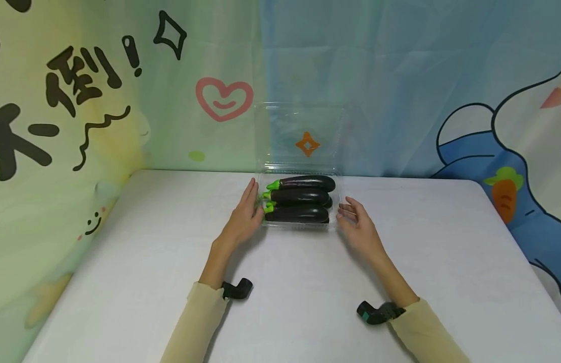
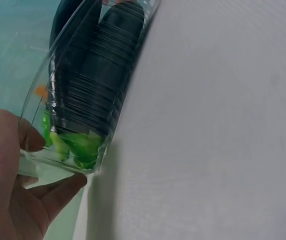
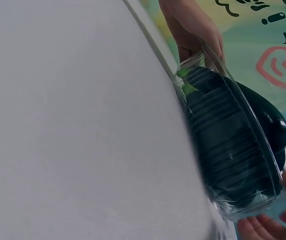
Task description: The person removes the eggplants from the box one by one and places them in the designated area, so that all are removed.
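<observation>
Several dark purple eggplants (image 1: 303, 195) with green stems lie in a clear plastic clamshell box (image 1: 298, 225) on the table. Its transparent lid (image 1: 285, 136) stands raised at the back. At the box's left end, my left hand (image 1: 244, 217) holds the side: in the left wrist view the thumb hooks over the rim and the fingers (image 2: 65, 192) lie against the outside and lower corner. My right hand (image 1: 359, 229) is at the right end, thumb by the rim and fingertips (image 3: 263, 227) low against the end wall. Part of the right hand is cut off in its wrist view.
A white-covered table (image 1: 298, 302) carries the box near its back edge. Behind it hangs a printed cloth backdrop (image 1: 398, 75) with cartoon figures and lettering. Black wrist cameras (image 1: 237, 290) are strapped to both forearms.
</observation>
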`<act>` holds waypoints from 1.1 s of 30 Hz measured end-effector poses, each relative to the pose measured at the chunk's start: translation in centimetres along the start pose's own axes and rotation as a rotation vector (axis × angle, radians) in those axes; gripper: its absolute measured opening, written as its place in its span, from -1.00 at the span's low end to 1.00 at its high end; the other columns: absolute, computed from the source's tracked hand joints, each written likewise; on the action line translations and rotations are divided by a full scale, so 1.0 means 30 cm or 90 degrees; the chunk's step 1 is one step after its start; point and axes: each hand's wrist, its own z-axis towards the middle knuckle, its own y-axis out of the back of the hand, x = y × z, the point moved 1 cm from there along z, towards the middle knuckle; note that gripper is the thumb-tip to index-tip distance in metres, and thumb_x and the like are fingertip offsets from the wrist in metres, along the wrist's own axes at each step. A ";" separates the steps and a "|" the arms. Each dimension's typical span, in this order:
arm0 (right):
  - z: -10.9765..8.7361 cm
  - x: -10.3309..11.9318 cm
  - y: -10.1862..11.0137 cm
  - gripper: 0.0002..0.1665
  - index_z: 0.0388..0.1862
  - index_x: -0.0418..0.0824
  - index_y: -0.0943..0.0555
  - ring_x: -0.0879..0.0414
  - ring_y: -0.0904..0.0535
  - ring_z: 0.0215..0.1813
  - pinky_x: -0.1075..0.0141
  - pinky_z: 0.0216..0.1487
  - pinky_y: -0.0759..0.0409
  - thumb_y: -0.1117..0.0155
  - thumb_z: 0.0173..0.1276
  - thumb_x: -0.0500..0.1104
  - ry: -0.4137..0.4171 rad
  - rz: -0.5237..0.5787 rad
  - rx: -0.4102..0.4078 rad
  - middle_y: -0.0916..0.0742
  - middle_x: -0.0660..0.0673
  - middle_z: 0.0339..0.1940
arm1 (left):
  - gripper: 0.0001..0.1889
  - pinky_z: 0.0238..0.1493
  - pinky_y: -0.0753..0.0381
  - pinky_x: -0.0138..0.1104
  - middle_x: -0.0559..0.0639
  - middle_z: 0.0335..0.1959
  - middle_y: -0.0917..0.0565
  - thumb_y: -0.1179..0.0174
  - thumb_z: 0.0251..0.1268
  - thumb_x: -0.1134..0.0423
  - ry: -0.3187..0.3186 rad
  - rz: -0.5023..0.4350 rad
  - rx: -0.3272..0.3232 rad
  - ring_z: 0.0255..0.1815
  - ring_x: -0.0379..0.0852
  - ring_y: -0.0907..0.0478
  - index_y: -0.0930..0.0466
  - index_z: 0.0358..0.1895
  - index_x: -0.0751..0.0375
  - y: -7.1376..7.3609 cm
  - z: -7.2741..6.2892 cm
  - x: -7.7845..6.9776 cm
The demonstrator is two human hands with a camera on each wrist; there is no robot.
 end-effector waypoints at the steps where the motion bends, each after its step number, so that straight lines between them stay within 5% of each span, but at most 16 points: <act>1: 0.004 0.005 0.006 -0.29 0.51 -0.30 -0.11 -0.18 -0.33 0.46 -0.03 0.40 -0.34 -0.05 0.49 -0.11 0.001 -0.013 -0.013 -0.41 -0.32 0.42 | -0.29 0.47 -0.19 0.02 0.01 0.63 0.15 0.15 0.39 0.22 0.000 0.000 -0.001 0.59 0.02 0.02 0.14 0.56 0.22 -0.001 -0.001 0.000; 4: 0.018 0.024 0.024 -0.37 0.44 -0.31 -0.25 -0.17 -0.35 0.43 -0.02 0.37 -0.38 -0.09 0.46 -0.14 0.028 -0.045 -0.068 -0.44 -0.31 0.39 | -0.30 0.46 -0.20 0.04 0.01 0.62 0.14 0.16 0.40 0.20 -0.003 -0.006 -0.004 0.59 0.03 0.02 0.13 0.56 0.22 -0.007 -0.001 0.002; 8: 0.043 0.071 0.048 -0.44 0.35 -0.35 -0.36 -0.20 -0.39 0.37 -0.04 0.31 -0.44 -0.15 0.40 -0.23 0.135 -0.091 -0.127 -0.49 -0.34 0.30 | -0.33 0.44 -0.23 0.05 0.05 0.62 0.08 0.16 0.42 0.21 -0.015 -0.009 -0.023 0.58 0.04 -0.01 0.07 0.55 0.26 -0.014 0.000 0.005; 14: 0.090 0.142 0.054 -0.49 0.28 -0.36 -0.44 -0.23 -0.43 0.28 -0.11 0.27 -0.42 -0.18 0.38 -0.24 0.251 -0.158 -0.098 -0.55 -0.36 0.21 | -0.39 0.47 -0.20 0.00 0.10 0.60 0.00 0.17 0.46 0.25 -0.022 -0.006 -0.053 0.58 0.04 -0.04 0.01 0.53 0.30 -0.021 -0.002 0.001; 33: 0.244 0.216 0.008 -0.55 0.25 -0.22 -0.51 -0.17 -0.43 0.30 -0.13 0.28 -0.37 -0.18 0.42 -0.12 0.244 -0.219 0.041 -0.56 -0.25 0.25 | -0.44 0.36 -0.35 0.07 0.06 0.54 -0.13 0.08 0.45 0.23 -0.019 -0.024 -0.077 0.47 0.11 -0.27 -0.16 0.47 0.27 -0.012 -0.005 0.003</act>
